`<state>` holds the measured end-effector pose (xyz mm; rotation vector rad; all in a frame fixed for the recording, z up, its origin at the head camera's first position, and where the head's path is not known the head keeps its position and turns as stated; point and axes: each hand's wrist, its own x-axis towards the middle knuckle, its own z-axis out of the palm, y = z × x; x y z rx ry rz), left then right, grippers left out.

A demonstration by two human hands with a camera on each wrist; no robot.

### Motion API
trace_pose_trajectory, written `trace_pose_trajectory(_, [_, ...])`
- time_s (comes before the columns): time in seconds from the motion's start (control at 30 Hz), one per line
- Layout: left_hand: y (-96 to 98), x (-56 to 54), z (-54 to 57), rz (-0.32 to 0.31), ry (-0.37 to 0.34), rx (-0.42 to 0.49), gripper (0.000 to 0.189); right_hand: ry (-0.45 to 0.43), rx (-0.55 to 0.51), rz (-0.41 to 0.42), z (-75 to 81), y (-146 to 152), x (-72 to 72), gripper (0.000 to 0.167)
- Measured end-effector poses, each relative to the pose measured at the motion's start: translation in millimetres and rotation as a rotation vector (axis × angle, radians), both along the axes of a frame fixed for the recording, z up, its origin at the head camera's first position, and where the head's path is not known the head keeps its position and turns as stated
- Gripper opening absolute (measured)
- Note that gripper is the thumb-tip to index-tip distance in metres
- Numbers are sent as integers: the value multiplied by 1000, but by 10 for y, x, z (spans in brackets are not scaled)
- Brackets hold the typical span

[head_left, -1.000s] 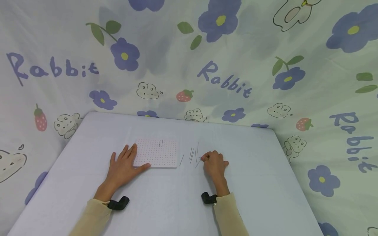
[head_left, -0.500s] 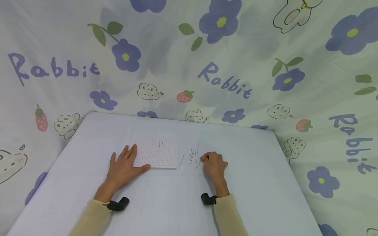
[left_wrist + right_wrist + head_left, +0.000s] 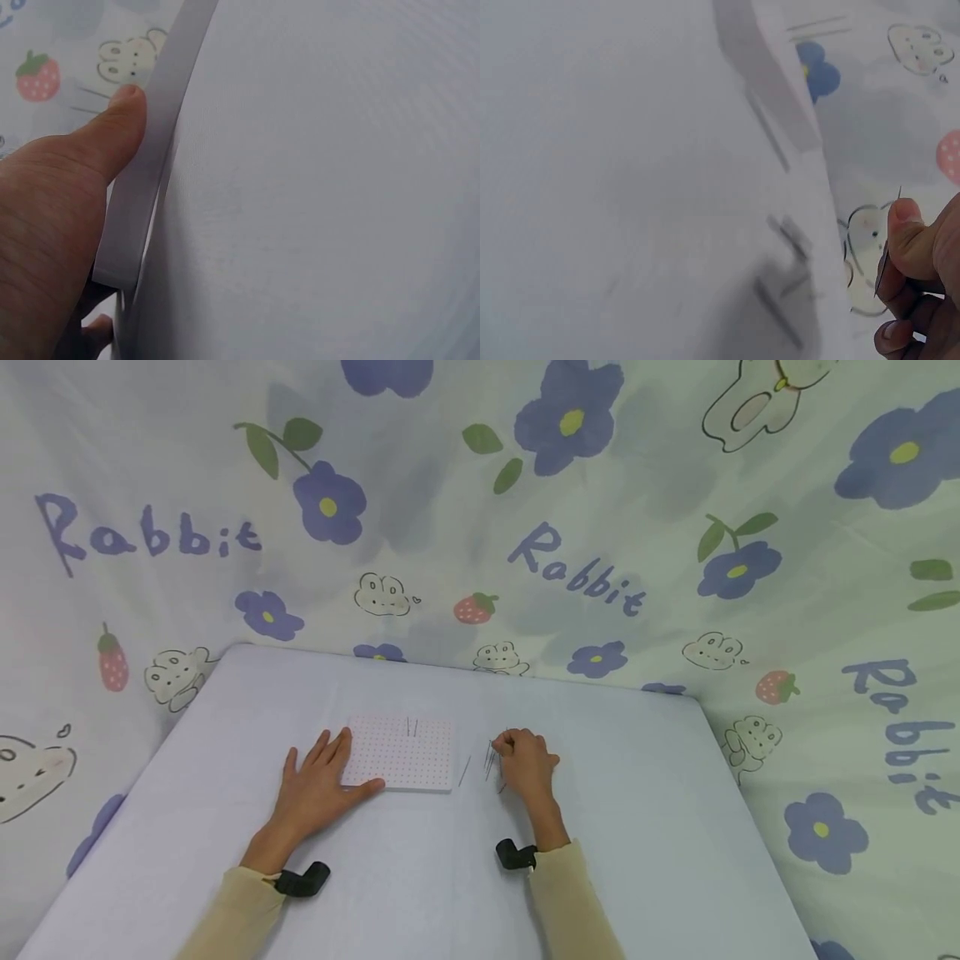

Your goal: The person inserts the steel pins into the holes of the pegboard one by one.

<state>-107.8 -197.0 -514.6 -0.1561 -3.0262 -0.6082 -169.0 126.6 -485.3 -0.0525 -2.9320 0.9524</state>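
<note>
A white board (image 3: 397,760) dotted with rows of small holes lies on the table, and two thin dark needles (image 3: 408,727) stand up from its far part. My left hand (image 3: 311,793) rests spread at the board's near left corner, fingers along the left side, thumb (image 3: 124,127) against the front edge. To the right of the board, my right hand (image 3: 528,768) pinches a needle (image 3: 885,259) between thumb and fingers, its point showing past the thumb tip. Several loose needles (image 3: 489,762) lie beneath and beside that hand, partly hidden by it.
A single needle (image 3: 465,771) lies apart, near the board's right edge. The white-covered table (image 3: 637,827) ends at a fabric backdrop (image 3: 420,510) printed with flowers, rabbits and strawberries. Each wrist wears a black camera (image 3: 303,879).
My right hand has moved left and slightly away from me, over the loose needles. The left hand and the board stay as they were.
</note>
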Motion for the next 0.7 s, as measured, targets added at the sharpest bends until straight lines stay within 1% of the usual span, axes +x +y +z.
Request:
trace_pose_trajectory(0.13, [8,-4,-2,0,-5,-2,115,29,-39,28,87,-187,-73,17])
trace_pose_trajectory(0.3, [12,4,24,0,-17,3,115,47,-99,74,245,-438,-145,19])
trace_pose_trajectory(0.4, [7,7,33,1,-20,1,115,58,-127,97,302,-570,-180,19])
trace_pose_trajectory(0.5, [5,2,34,3,-19,-4,115,66,-141,111,305,-675,-219,17])
trace_pose_trajectory(0.7, [8,6,29,4,-18,-4,115,62,-151,117,211,-797,-291,15])
